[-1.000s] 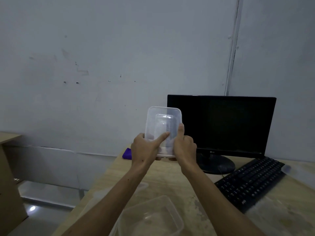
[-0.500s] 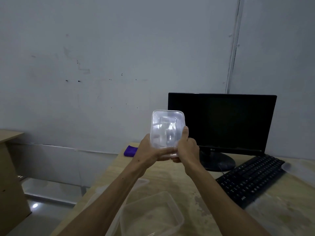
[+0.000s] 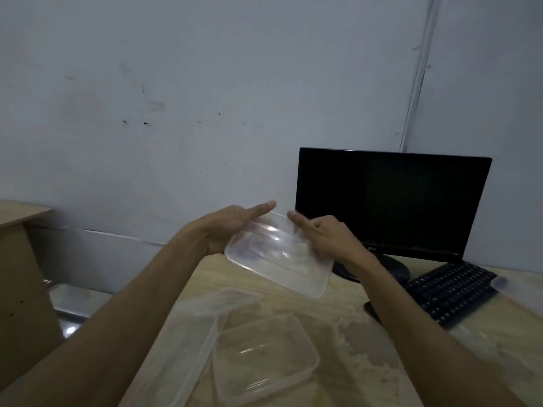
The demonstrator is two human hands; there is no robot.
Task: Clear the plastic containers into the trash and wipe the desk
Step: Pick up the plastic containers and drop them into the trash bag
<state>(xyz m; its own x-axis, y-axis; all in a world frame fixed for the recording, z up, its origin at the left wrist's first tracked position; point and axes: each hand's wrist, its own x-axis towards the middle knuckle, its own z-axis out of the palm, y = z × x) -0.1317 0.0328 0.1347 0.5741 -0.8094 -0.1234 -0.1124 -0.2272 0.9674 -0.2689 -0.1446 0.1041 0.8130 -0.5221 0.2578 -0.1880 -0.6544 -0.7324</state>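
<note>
Here, one clear tub (image 3: 279,254) above the counter (image 3: 352,333), left of the monitor (image 3: 390,201), pinched between left hand (image 3: 232,227) and right hand (image 3: 323,236). Two more tubs (image 3: 264,359) lying below. Grey wall (image 3: 176,113) behind.

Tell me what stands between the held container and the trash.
Cannot say: no trash bin is in view. The clear container is held above the desk between the left hand and right hand, with nothing visible against it but them.
</note>
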